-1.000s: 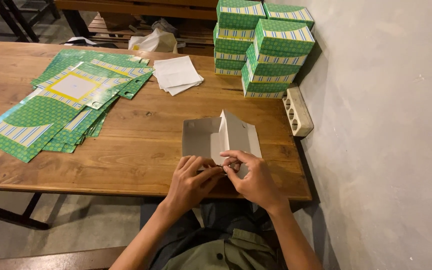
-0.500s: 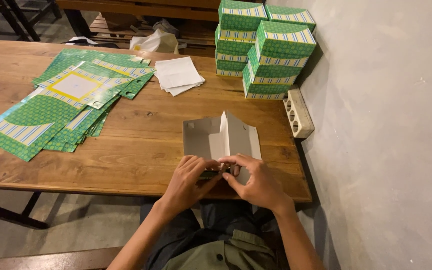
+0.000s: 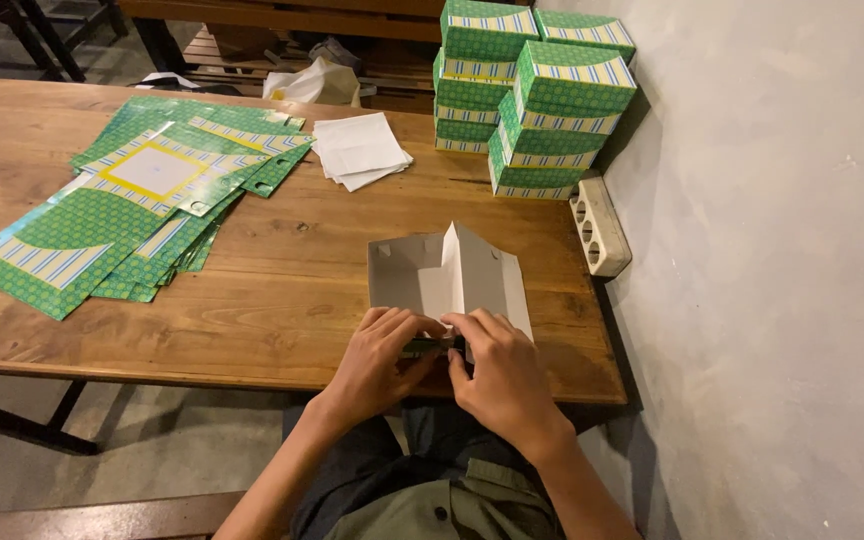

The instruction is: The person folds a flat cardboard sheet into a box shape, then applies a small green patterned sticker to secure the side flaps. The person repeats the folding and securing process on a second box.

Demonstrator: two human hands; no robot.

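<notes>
Two hands at near table edge, both on half-folded cardboard box [image 3: 449,280]. Left hand [image 3: 384,355] curled, fingers pinching box's near flap. Right hand [image 3: 500,368] curled too, fingertips pressing same flap, touching left. Box grey inside, green print peeking at near edge, one panel standing upright mid-box. Flat green box sheets [image 3: 142,205] fanned out far left on wooden table [image 3: 282,300]. White paper stack [image 3: 357,150] beyond box. Finished green boxes [image 3: 537,95] piled by wall, power strip [image 3: 599,225] just beside them.
</notes>
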